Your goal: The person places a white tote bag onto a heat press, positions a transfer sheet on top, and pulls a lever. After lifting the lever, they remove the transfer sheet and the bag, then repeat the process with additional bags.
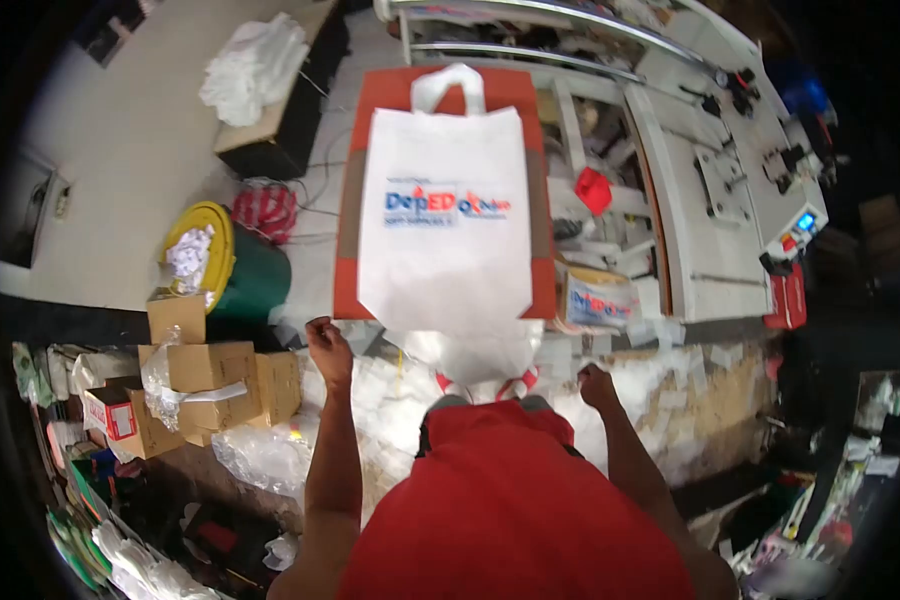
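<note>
A white tote bag [445,265] with a blue and red "DepED" print lies flat on a red board [350,290], its looped handle pointing away from me. The lower edge of the bag hangs past the board's near edge. Just below the board's near left corner is my left hand [332,352], its fingers curled and nothing visible in them. Lower and to the right of the board, my right hand [597,386] is closed loosely, also with nothing seen in it. Neither hand touches the bag.
A stack of printed bags [598,302] sits right of the board, near a red cloth piece [593,190]. A white machine [715,220] stands farther right. On the left are a green bin [260,268] with a yellow rim and cardboard boxes [215,385]. White scraps cover the floor.
</note>
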A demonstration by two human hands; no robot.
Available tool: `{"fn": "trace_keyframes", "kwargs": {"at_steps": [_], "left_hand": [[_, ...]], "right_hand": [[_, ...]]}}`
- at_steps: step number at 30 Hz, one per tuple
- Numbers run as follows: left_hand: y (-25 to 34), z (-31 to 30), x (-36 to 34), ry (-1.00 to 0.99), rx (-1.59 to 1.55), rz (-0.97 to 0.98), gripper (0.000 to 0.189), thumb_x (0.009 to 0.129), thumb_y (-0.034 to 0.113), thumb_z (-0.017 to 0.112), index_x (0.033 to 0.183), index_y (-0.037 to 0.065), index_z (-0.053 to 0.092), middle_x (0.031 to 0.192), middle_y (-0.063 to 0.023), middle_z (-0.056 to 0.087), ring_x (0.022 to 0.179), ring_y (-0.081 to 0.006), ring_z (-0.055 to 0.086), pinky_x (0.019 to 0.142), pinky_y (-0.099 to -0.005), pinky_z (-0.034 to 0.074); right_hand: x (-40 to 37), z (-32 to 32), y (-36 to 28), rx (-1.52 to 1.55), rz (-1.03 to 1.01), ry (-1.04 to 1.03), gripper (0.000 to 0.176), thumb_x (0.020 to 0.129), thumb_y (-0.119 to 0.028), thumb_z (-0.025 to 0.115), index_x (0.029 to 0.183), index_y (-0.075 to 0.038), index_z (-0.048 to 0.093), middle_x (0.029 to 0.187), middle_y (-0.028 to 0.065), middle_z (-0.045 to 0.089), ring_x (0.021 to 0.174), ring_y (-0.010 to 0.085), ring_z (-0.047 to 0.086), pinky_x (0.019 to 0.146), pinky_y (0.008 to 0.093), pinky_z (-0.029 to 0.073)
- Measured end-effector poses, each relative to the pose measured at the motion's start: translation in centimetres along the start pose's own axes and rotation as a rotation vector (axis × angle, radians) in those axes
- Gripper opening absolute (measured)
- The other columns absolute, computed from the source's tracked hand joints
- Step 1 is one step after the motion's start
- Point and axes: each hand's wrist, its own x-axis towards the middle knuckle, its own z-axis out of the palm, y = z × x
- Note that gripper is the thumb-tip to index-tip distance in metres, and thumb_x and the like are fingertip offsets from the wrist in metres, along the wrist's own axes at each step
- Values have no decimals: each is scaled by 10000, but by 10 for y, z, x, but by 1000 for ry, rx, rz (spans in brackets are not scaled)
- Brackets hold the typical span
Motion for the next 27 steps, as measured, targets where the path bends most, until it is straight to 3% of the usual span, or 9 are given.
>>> {"fn": "trace_keyframes", "kwargs": {"at_steps": [5,7,8,9,10,13,19,21,27], "left_hand": [[-140,-42,-93,-343,424,-221,204,898,123,522,1017,-42,521,935,-251,617,851,-445,587,781,-477,474],[-254,-96,-175,-520,821,420,267,899,226,536,994,-22,564,945,-292,605,907,-475,578,794,-536,463],[-150,-85,-200,-641,862,-414,354,903,308,513,989,-31,572,985,-318,600,935,-495,569,842,-543,459],[-206,-127,-238,-1050,936,-308,435,904,374,490,1027,-37,568,1053,-336,589,984,-498,566,879,-532,459],[-185,-140,-282,-842,1040,-544,419,911,376,480,1035,-9,590,1096,-313,595,1016,-474,574,894,-512,463],[-229,-237,-406,-1211,853,-890,328,832,355,607,957,54,647,1002,-213,663,958,-381,635,848,-452,510],[-137,-237,-504,-744,820,-1213,232,753,192,697,935,53,662,822,-122,681,812,-274,673,747,-392,543],[-106,-178,-476,-694,683,-1370,194,789,181,677,930,51,653,795,-121,675,749,-225,685,691,-373,548],[-161,-124,-500,-513,476,-964,184,885,214,605,941,40,609,797,-129,680,802,-261,705,698,-370,552]], "right_hand": [[69,66,57,-402,-410,22,177,857,-192,554,784,-43,615,763,158,603,667,361,616,611,486,527],[115,137,99,-348,-313,17,270,862,-280,601,759,-34,645,775,167,638,695,364,630,671,472,532],[120,126,65,-150,-186,60,275,844,-294,634,804,-21,650,765,180,653,763,376,652,733,455,536],[132,124,36,11,69,14,371,771,-298,741,876,38,624,857,234,663,868,394,658,809,426,531],[154,143,38,24,146,-19,423,753,-322,762,929,34,618,911,231,659,906,391,652,824,429,532],[199,197,39,9,322,-81,536,726,-363,791,1040,23,592,1032,222,640,984,388,633,847,446,533],[207,265,56,-80,485,-106,620,690,-357,819,1127,-9,548,1127,214,618,1018,388,625,838,473,535],[218,288,97,436,291,36,574,670,-279,816,1095,-4,545,1011,226,658,914,391,661,779,468,533],[211,175,50,399,310,111,357,757,-153,701,987,31,499,763,236,617,713,369,641,661,493,495]]}}
